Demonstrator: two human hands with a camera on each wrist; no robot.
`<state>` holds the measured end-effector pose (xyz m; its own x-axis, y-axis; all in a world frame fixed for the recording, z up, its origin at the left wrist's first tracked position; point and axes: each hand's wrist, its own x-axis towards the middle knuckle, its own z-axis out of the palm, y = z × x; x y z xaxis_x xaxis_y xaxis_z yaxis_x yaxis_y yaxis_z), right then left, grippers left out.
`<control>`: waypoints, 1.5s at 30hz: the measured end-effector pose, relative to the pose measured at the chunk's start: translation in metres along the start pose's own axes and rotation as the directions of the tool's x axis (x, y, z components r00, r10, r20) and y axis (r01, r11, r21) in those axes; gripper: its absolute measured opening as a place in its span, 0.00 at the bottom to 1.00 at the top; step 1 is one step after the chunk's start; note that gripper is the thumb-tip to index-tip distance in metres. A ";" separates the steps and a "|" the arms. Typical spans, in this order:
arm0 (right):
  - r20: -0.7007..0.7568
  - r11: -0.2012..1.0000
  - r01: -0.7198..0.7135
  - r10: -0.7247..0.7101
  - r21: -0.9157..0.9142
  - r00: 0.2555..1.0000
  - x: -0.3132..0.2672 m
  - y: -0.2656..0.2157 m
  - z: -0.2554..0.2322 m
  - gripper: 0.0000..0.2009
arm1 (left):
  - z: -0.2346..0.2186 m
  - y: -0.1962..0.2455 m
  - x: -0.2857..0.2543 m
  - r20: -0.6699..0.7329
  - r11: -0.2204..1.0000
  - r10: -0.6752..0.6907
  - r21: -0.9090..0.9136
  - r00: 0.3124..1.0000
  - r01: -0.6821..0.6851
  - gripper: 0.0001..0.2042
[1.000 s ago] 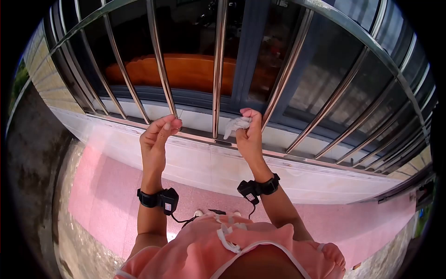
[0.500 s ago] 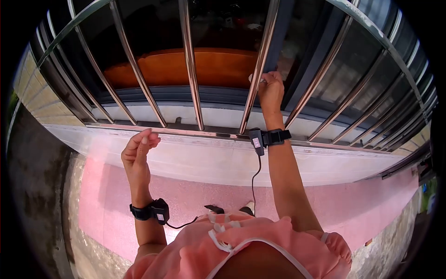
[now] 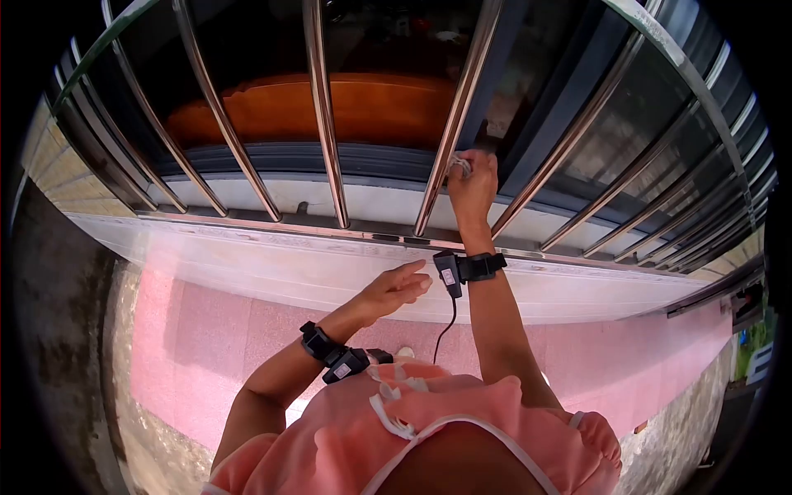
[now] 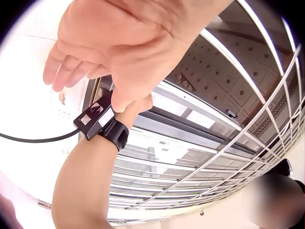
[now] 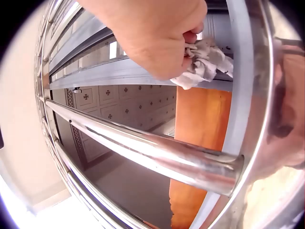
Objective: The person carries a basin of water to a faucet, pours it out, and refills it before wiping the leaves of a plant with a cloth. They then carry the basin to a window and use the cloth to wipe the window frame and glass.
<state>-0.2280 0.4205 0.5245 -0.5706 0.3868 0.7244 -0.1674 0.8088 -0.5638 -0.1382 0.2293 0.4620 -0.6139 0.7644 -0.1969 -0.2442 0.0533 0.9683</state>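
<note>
From the head view, the right hand (image 3: 473, 183) is raised to the window grille, its fingers curled round one crumpled white cloth (image 3: 459, 166) and holding it against a steel bar (image 3: 450, 140). That bar is the third of three plainly separate upright bars to the left of the hand; further bars fan out on the right, too crowded to count surely. The left hand (image 3: 396, 289) hangs lower, in front of the white sill (image 3: 272, 264), with fingers straight and loosely spread, holding nothing and just beside the right wrist's camera band (image 3: 466, 268). Two black wrist bands show, one per arm. Behind the bars lies one orange-brown wooden piece (image 3: 371, 107).

In the left wrist view, the left hand (image 4: 114, 43) fills the top, fingers relaxed and apart, touching nothing visible. Below it stands the right forearm with its one band (image 4: 102, 121) and a black cable.

In the right wrist view, the right hand (image 5: 155, 33) pinches the bunched cloth (image 5: 205, 59) between curled fingers, close against the grille. One thick bar (image 5: 152, 152) crosses the middle, joined to an upright one at right.
</note>
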 end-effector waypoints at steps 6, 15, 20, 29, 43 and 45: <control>-0.307 0.911 0.018 0.119 0.411 0.944 0.041 -0.018 -0.008 0.12 | 0.036 0.018 0.047 -0.067 0.889 0.262 -0.372 0.963 -0.268 0.15; -0.071 0.978 0.079 -0.094 -0.192 0.993 0.004 0.017 0.008 0.16 | 0.019 0.019 0.031 0.060 0.989 0.115 -0.103 0.991 -0.109 0.17; 0.054 0.938 -0.010 0.031 -0.347 0.998 -0.010 0.021 0.009 0.13 | 0.000 0.023 0.025 0.195 0.992 0.105 -0.085 0.975 -0.090 0.13; -0.447 0.991 0.087 -0.030 0.106 0.894 0.033 -0.027 -0.008 0.10 | -0.017 0.031 0.030 0.298 0.961 0.278 -0.087 0.913 -0.264 0.10; -0.009 0.996 0.043 -0.044 -0.081 0.999 -0.021 0.022 0.008 0.08 | -0.019 0.016 0.023 0.414 0.985 0.039 0.138 0.909 -0.106 0.14; 0.065 1.000 0.011 -0.011 -0.007 0.998 -0.019 0.018 0.000 0.09 | -0.017 0.019 0.024 0.434 0.984 0.035 0.144 0.900 -0.108 0.14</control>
<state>-0.2206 0.4276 0.5011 -0.6202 0.3483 0.7028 -0.1679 0.8163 -0.5527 -0.1704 0.2382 0.4727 -0.2354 0.9689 -0.0763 -0.0663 0.0623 0.9959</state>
